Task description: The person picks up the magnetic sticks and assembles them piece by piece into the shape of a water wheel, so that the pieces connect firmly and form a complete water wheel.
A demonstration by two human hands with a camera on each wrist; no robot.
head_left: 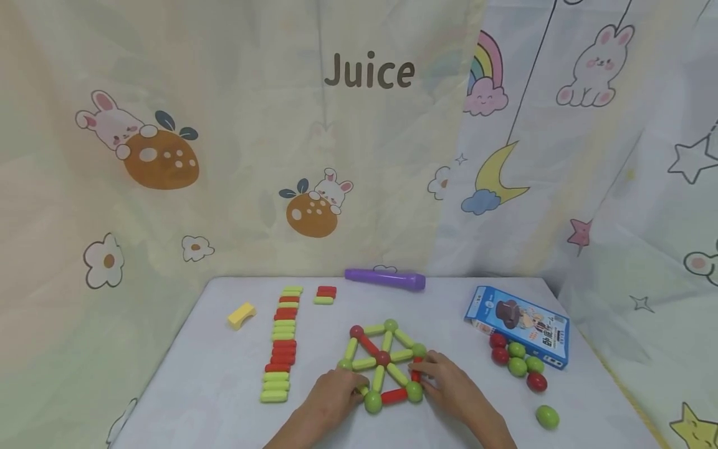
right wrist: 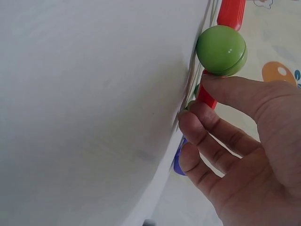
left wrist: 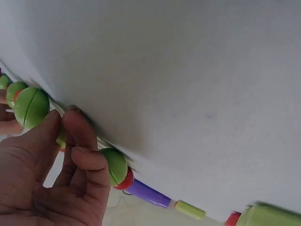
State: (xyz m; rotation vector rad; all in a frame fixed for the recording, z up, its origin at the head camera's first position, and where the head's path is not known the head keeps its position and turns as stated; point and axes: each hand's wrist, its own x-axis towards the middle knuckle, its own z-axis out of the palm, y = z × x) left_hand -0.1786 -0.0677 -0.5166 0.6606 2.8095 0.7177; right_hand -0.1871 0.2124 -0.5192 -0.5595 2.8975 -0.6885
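Note:
A flat six-sided frame of balls and short rods lies on the table, with a red ball at its middle. My left hand is at its lower left side and pinches a yellow-green rod between two green balls, seen in the left wrist view as a near green ball and a farther green ball. On the right side, my right hand holds a red rod between thumb and fingers. Just beside that thumb is a green ball. Fingers partly cover both rods.
A column of red and yellow-green rods lies left, beside a yellow arched block. Several loose red and green balls sit right, by a blue box. A purple tapered stick lies along the back edge.

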